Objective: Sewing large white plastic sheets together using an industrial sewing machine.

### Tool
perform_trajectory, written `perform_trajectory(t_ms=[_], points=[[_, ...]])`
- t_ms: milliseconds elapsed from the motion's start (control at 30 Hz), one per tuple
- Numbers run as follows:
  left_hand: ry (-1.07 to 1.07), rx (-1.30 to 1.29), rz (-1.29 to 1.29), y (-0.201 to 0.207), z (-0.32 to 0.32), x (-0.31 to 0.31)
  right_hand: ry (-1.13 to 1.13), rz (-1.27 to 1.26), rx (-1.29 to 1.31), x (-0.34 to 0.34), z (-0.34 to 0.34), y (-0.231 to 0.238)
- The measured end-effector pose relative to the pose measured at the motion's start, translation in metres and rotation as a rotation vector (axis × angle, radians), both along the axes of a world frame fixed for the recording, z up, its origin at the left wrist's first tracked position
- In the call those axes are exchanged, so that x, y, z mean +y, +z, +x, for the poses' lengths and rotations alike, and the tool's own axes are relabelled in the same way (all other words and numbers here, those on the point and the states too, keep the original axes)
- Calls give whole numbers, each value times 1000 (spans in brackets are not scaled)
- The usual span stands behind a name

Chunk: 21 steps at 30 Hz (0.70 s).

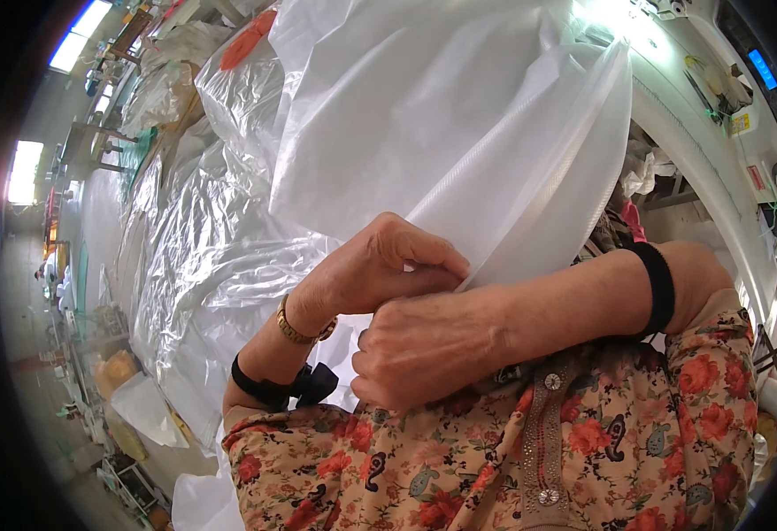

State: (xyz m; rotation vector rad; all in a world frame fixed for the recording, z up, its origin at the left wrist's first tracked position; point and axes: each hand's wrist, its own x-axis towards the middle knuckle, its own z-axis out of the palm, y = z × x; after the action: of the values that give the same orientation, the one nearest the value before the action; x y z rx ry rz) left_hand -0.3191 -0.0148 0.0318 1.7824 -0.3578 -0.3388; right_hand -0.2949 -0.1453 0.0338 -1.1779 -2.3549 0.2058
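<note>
A large white translucent plastic sheet (424,106) spreads ahead of me, and its ribbed folded edges run down to a narrow point at my hands. My left hand (397,265) is closed in a pinch on that point, thumb and forefinger together. Just below it, my right hand (424,350) is curled into a fist, its forearm crossing in front of the sheet's lower end. Whatever lies inside the right fingers is hidden. More white sheeting shows beneath the two hands.
Shiny clear plastic film (220,230) lies heaped to the left, with an orange-red bundle (247,40) at its far end. On the right stands a white sewing machine (765,115) with a lit blue display. A worktable (96,142) and floor clutter lie farther left.
</note>
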Motion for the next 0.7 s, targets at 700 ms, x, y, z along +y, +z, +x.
perform_trajectory(t_ms=[700], points=[[-39, 536, -51, 8, 9, -5, 68, -233, 66, 7, -2, 14]])
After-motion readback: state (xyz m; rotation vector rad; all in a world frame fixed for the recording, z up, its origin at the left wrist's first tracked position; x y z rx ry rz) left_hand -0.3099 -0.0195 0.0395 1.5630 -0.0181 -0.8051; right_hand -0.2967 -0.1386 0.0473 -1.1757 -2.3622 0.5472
